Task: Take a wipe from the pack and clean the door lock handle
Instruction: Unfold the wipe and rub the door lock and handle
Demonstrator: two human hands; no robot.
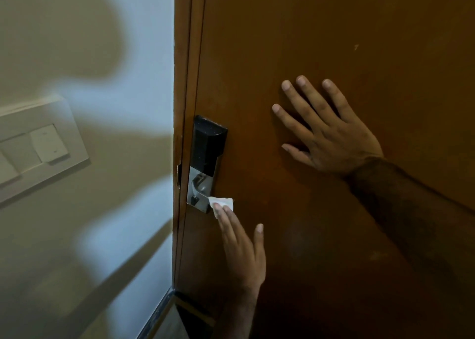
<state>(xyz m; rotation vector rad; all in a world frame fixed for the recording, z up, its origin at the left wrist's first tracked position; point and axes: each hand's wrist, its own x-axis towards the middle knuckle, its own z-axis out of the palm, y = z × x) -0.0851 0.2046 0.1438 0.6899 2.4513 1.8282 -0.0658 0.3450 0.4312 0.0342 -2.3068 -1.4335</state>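
On the brown door (pixel 334 43) sits a lock (pixel 205 164) with a black upper part and a shiny silver lower plate bearing the handle (pixel 199 184). My left hand (pixel 241 251) reaches up from below and presses a small folded white wipe (pixel 223 202) with its fingertips against the lower right corner of the silver plate. The thumb sticks out apart to the right. Flat on the door to the right of the lock lies my right hand (pixel 326 130), fingers spread, holding nothing. No wipe pack is in view.
A pale wall (pixel 90 236) with a white switch panel (pixel 41 146) stands left of the door's edge. A metal strip (pixel 158 313) and a bit of floor show at the bottom, by the door's lower corner.
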